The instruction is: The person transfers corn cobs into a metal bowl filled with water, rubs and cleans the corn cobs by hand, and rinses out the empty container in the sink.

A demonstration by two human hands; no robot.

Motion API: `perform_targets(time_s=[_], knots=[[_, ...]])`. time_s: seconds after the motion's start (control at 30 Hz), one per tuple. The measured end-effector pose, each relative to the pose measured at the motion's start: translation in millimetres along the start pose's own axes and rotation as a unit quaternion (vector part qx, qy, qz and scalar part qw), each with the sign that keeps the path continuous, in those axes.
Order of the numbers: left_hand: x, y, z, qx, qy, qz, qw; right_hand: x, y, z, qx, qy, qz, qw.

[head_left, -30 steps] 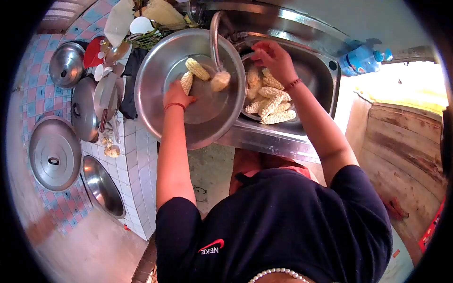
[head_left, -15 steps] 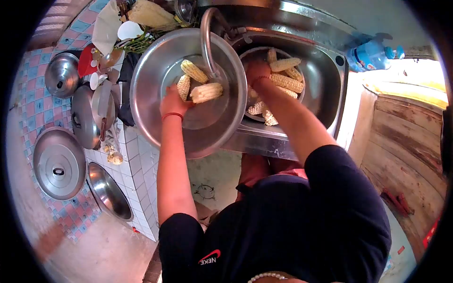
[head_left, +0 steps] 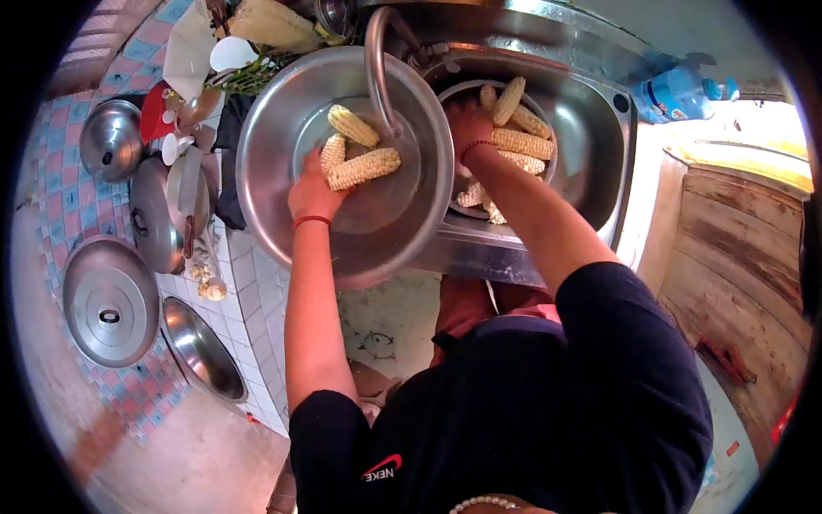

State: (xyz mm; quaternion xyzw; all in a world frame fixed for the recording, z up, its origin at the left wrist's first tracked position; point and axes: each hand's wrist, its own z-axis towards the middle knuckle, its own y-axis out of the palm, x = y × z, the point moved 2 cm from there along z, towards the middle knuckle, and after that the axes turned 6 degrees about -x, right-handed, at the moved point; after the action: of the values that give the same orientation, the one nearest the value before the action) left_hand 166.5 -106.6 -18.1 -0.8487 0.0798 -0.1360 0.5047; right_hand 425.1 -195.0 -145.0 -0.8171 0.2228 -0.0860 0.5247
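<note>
A: ok so what's sorted and what's not? go left to right pls

B: Left hand first. It's inside the big metal basin, thumb out to the side, fingertips right up by the corn. Three cobs in there, all near those fingers: one upright cob just to their right, a slanted cob beyond the tips, and a long cob on the thumb side.

A: is it gripping one?

B: Can't tell, the upright cob might just be touching. Tap hangs over the basin, off to the right of those fingers.

A: and the right?

B: Right hand is down in the round bowl in the sink. Fingers are hidden, so no clue if they're open or closed on anything. Pile of cobs sits just right of them, at least half a dozen showing.

A: so barely started?

B: Partway, I'd guess: three in the basin, the bigger share in the bowl.
</note>
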Motion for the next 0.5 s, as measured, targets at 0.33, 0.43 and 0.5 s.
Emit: perform_targets(time_s=[0.33,0.43,0.5], knots=[[-10,8,1,0.009,0.001,0.002,1.0,15,-21,-52,0.17,-0.05,0.345,0.922],[-15,11,4,-0.002,-0.018,-0.004,1.0,42,-73,-108,0.275,-0.09,0.405,0.867],[-17,11,5,-0.009,-0.004,0.002,1.0,54,-100,-134,0.297,-0.108,0.471,0.824]])
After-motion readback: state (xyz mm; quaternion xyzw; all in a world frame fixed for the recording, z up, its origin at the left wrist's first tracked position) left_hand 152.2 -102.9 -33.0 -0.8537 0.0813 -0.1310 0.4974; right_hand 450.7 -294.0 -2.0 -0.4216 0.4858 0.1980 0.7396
